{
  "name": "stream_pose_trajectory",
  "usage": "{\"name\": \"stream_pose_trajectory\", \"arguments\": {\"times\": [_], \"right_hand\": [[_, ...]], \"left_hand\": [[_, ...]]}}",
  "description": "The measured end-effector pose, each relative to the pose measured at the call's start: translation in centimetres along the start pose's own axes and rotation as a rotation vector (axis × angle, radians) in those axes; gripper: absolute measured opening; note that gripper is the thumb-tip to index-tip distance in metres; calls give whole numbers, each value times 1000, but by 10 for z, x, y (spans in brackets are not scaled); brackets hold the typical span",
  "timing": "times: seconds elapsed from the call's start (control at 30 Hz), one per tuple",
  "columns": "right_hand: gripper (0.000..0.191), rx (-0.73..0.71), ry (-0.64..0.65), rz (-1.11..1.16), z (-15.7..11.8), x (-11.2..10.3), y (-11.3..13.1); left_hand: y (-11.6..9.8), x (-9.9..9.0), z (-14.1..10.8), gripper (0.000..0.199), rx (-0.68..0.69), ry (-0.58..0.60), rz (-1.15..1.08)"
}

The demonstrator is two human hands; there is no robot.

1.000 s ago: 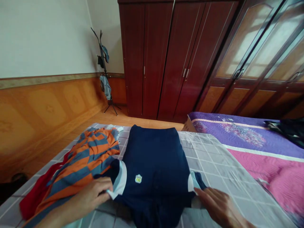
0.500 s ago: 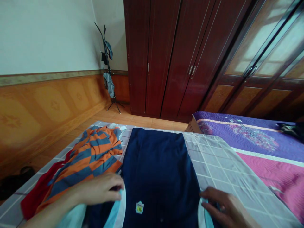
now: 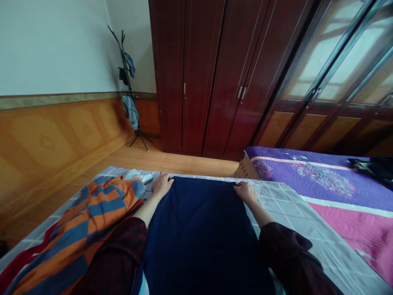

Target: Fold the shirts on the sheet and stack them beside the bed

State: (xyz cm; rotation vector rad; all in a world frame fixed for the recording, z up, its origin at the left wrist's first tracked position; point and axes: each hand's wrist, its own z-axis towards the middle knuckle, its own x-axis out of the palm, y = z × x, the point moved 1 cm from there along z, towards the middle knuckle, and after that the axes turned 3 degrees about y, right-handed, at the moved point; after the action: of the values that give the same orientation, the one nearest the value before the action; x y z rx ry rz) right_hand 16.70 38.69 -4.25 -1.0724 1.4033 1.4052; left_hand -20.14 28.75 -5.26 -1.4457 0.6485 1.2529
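Observation:
A navy garment [image 3: 205, 233] with light blue and white side strips lies flat on the grey checked cloth [image 3: 285, 213]. At its far left corner, my left hand [image 3: 162, 184] pinches the fabric edge. My right hand [image 3: 246, 191] grips the far right corner the same way. Both arms reach forward in dark sleeves, and the right one covers part of the garment's side. Left of the navy garment is an orange and blue-grey checked garment [image 3: 107, 200], crumpled, with a red piece of cloth [image 3: 21, 262] under it.
Small white cloth [image 3: 138, 176] lies near my left hand. Beyond the table's far edge stand a dark red wardrobe [image 3: 196, 82] and a coat rack [image 3: 130, 90]. To the right is a bed with a purple and pink cover [image 3: 294, 164], and a cardboard-coloured box [image 3: 246, 167] beside it.
Both hands have moved forward from the garment's near sides to its two far corners and now grip them. The view has shifted slightly, and the badge has gone out of sight.

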Motion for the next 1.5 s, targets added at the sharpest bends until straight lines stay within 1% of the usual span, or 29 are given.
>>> {"name": "stream_pose_trajectory", "arguments": {"times": [0.07,0.17,0.27,0.33,0.43,0.53,0.57,0.63,0.7,0.77,0.8,0.87,0.9,0.97,1.03,1.1,1.13,1.17,1.2,1.23,1.27,1.33,1.4,1.43,1.5], "right_hand": [[31,0,0,6,12,3,-1],[33,3,-33,0,23,7,-2],[34,5,-76,-32,26,13,0],[35,-14,-97,-56,24,16,3],[39,-72,-96,-80,16,15,6],[44,-163,-61,-108,5,7,4],[44,-188,-49,-120,0,2,1],[43,-216,-26,-139,-13,-9,-11],[44,-225,1,-140,-34,-21,-31],[47,-225,40,-127,-67,-32,-59],[48,-223,57,-112,-88,-36,-75],[52,-226,75,-50,-138,-42,-109],[54,-229,76,-9,-164,-43,-125],[54,-238,111,65,-214,-43,-150],[50,-221,117,117,-253,-41,-166],[44,-188,107,153,-277,-41,-173],[45,-160,102,166,-283,-41,-174],[47,-121,94,178,-287,-42,-174],[48,-77,89,189,-289,-44,-172],[48,-38,92,199,-291,-45,-170],[46,-21,102,205,-292,-46,-166],[42,-54,137,196,-294,-48,-156],[39,-96,174,197,-296,-49,-151],[39,-91,183,221,-297,-50,-151],[41,-27,183,321,-296,-51,-157]], "left_hand": [[5,5,12,20,-24,-15,-1],[13,6,25,23,-38,-39,5],[14,5,28,21,-12,-53,36],[10,3,23,24,29,-69,64],[2,0,7,38,151,-69,105],[4,-6,-6,43,285,25,149],[8,-10,-8,42,300,56,166],[15,-22,-11,42,285,85,199],[19,-36,-21,48,274,94,218],[18,-49,-46,55,333,157,221],[17,-55,-65,59,386,216,220],[19,-63,-113,64,486,358,222],[23,-67,-138,65,494,398,224],[38,-71,-184,64,459,453,220],[56,-73,-215,61,425,464,229],[67,-75,-232,56,372,395,276],[68,-77,-237,53,348,334,298],[63,-79,-243,51,342,275,300],[53,-82,-249,50,372,240,275],[38,-86,-257,49,439,238,221],[19,-89,-268,48,533,264,147],[-21,-92,-295,44,756,401,-5],[-56,-88,-323,41,969,531,-85],[-69,-84,-335,40,1055,549,-90],[-82,-72,-348,32,1153,518,-41]]}}
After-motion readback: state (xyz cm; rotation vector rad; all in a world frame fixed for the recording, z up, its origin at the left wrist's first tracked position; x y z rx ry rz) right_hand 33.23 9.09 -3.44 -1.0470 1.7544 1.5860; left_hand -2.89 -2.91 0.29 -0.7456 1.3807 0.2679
